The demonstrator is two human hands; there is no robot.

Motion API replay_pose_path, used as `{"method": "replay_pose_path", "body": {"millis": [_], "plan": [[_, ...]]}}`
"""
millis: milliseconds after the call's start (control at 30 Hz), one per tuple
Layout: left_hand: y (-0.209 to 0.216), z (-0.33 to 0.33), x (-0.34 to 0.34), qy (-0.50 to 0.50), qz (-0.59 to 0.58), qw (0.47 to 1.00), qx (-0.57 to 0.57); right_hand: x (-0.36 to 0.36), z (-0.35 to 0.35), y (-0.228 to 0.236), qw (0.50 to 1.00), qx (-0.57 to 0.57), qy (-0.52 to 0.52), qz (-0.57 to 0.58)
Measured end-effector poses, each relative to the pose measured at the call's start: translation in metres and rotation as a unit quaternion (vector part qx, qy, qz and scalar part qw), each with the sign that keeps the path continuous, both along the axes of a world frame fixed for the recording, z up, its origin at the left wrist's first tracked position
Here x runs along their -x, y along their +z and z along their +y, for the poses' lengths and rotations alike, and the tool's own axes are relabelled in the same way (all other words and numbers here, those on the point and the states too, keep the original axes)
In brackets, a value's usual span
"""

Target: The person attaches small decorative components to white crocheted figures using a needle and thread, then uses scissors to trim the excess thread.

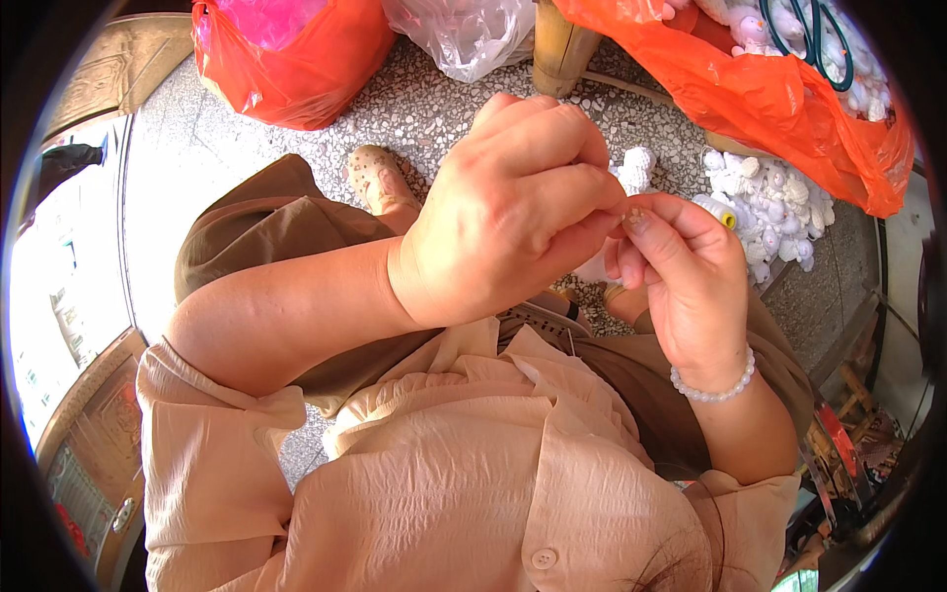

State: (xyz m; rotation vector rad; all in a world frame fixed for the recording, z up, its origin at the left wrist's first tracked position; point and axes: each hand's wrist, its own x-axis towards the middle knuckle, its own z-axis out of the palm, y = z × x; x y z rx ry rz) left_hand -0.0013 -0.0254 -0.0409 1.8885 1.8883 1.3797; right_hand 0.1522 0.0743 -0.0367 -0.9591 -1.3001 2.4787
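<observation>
My left hand (508, 212) is raised at the middle, its fingers curled and their tips hidden behind the hand. Against it, thumb and forefinger of my right hand (691, 261) press together in a pinch. The fingertips of both hands meet; what lies between them is too small or hidden to name. Just beyond the fingers shows a small white knitted-looking piece (636, 168), partly covered; I cannot tell whether it is held or lies behind. A pale bead bracelet (712, 383) circles my right wrist.
A pile of white fluffy pieces (779, 202) lies at the right. Above it, an orange bag (760, 99) holds similar pieces and dark-green-handled scissors (811, 44). A red-orange bag (296, 74), a clear plastic bag (462, 35) and a wooden leg (562, 54) stand at the far side.
</observation>
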Motion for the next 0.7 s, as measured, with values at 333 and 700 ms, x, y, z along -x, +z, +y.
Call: {"method": "replay_pose_path", "body": {"millis": [333, 700], "plan": [[0.0031, -0.0028, -0.0002, -0.001, -0.178, 0.975, 0.135, -0.0031, 0.0013, 0.0054, 0.996, -0.077, 0.027, -0.035], [0.0063, -0.0041, 0.0034, -0.044, -0.311, 0.92, 0.236, -0.0023, -0.0005, 0.0009, 0.957, -0.288, 0.023, -0.024]]}}
